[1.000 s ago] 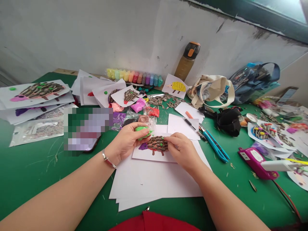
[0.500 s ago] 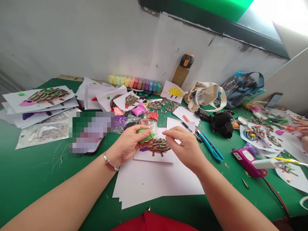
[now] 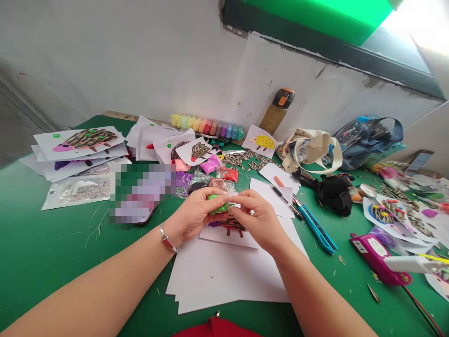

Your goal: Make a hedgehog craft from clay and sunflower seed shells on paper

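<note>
My left hand [image 3: 196, 215] is closed around a lump of green clay in a clear bag [image 3: 218, 206], held just above a small white card. My right hand [image 3: 253, 216] pinches at the right end of that green lump, fingers pressed together. Under both hands lies the card with a hedgehog made of sunflower seeds [image 3: 232, 224], purple nose at its left, partly hidden by my fingers. The card rests on a stack of white paper sheets [image 3: 217, 276] on the green table [image 3: 52, 248].
Finished seed hedgehog cards [image 3: 84, 139] lie at the far left. Clay packets [image 3: 206, 125], loose seeds [image 3: 245, 158], a bottle [image 3: 277, 110] and bags [image 3: 308, 145] line the back. Blue cutters [image 3: 314, 224] and a magenta glue gun [image 3: 377, 252] lie to the right.
My right hand lifted off the seed hedgehog and came left to the green clay in my left hand. The camera view shifted slightly.
</note>
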Action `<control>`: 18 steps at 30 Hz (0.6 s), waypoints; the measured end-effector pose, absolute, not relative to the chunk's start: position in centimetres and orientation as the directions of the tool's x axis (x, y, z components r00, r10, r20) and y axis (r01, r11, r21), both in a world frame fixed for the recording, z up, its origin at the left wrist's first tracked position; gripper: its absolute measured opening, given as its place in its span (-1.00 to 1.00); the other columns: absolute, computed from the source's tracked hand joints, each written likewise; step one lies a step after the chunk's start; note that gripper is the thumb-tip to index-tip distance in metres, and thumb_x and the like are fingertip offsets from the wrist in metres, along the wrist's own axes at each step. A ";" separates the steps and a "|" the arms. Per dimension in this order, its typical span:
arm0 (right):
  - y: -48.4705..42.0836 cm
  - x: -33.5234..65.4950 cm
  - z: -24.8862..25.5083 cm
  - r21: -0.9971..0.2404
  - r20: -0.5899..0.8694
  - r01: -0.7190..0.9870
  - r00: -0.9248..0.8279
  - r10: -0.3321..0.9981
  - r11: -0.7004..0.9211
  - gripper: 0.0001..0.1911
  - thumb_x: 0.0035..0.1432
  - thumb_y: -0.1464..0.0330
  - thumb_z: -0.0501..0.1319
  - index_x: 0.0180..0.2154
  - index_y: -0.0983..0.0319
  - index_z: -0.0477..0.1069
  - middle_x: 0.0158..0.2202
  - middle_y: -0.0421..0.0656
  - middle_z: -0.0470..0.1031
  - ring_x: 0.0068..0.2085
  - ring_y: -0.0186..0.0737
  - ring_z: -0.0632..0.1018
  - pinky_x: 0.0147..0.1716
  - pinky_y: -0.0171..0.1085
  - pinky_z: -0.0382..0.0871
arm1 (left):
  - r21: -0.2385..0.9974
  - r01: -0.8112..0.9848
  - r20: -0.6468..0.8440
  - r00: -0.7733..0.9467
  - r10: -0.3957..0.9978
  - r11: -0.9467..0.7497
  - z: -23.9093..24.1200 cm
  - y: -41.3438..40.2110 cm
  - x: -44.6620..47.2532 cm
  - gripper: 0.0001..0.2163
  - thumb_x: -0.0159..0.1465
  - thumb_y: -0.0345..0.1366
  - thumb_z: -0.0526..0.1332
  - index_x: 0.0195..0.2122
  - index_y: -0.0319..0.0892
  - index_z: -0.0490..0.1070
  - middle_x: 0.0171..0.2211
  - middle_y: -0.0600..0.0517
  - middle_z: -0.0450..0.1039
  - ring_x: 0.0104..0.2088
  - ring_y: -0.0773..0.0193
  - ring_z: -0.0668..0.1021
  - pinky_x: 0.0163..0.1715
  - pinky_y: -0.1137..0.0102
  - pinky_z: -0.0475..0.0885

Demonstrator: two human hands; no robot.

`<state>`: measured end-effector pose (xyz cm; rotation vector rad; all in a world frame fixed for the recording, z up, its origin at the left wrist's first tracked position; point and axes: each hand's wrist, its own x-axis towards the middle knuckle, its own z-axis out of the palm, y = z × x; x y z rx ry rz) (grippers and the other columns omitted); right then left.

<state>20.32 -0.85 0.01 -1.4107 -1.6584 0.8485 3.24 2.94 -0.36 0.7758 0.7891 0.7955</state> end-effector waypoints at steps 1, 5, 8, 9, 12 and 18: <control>-0.8 20.4 -0.3 -0.866 0.152 0.468 -0.090 0.984 0.177 -0.70 0.15 0.44 0.22 -0.13 0.04 0.60 -0.26 -0.19 0.39 -0.33 -0.33 0.46 -0.34 -0.30 0.44 | 0.821 -0.307 -0.310 0.468 0.828 0.481 -0.5 3.0 3.3 -0.74 0.08 -0.22 0.48 -0.34 -0.25 0.49 -0.33 0.00 0.48 -0.31 0.28 0.57 -0.21 0.31 0.56; -0.9 20.7 -1.0 -0.832 0.204 0.498 -0.137 0.969 0.245 -0.73 0.17 0.46 0.20 -0.17 0.05 0.60 -0.19 -0.16 0.40 -0.16 -0.23 0.50 -0.19 -0.23 0.47 | 0.813 -0.298 -0.326 0.479 0.815 0.500 -0.6 2.9 3.4 -0.74 0.05 -0.23 0.49 -0.37 -0.26 0.50 -0.33 -0.02 0.50 -0.31 0.26 0.59 -0.19 0.29 0.56; -1.1 20.8 -1.0 -0.819 0.195 0.517 -0.156 0.968 0.248 -0.77 0.19 0.46 0.20 -0.23 0.07 0.59 -0.17 -0.14 0.39 -0.12 -0.18 0.49 -0.19 -0.19 0.49 | 0.814 -0.293 -0.341 0.459 0.820 0.502 -0.4 2.7 3.6 -0.74 0.03 -0.25 0.51 -0.38 -0.26 0.50 -0.35 -0.02 0.53 -0.34 0.24 0.60 -0.23 0.31 0.57; -1.1 20.9 -0.9 -0.816 0.190 0.522 -0.162 0.968 0.248 -0.78 0.19 0.46 0.19 -0.25 0.08 0.58 -0.16 -0.13 0.38 -0.11 -0.17 0.49 -0.21 -0.19 0.49 | 0.812 -0.293 -0.348 0.451 0.822 0.505 -0.3 2.6 3.7 -0.74 0.02 -0.27 0.51 -0.38 -0.26 0.49 -0.36 -0.02 0.53 -0.35 0.23 0.61 -0.25 0.30 0.57; -1.3 21.0 -0.5 -0.813 0.175 0.526 -0.184 0.967 0.247 -0.80 0.19 0.47 0.19 -0.31 0.11 0.57 -0.15 -0.13 0.36 -0.08 -0.16 0.48 -0.22 -0.20 0.49 | 0.803 -0.297 -0.363 0.442 0.820 0.516 -0.2 2.4 3.9 -0.75 0.03 -0.30 0.50 -0.38 -0.26 0.48 -0.40 0.00 0.52 -0.37 0.23 0.61 -0.26 0.27 0.58; -1.4 21.2 -0.3 -0.852 0.129 0.477 -0.207 0.970 0.215 -0.84 0.12 0.51 0.20 -0.40 0.15 0.50 -0.16 -0.14 0.36 -0.10 -0.18 0.48 -0.22 -0.21 0.46 | 0.807 -0.285 -0.363 0.451 0.815 0.517 0.3 2.0 4.1 -0.80 0.07 -0.33 0.47 -0.40 -0.27 0.48 -0.47 0.03 0.49 -0.45 0.30 0.55 -0.35 0.33 0.57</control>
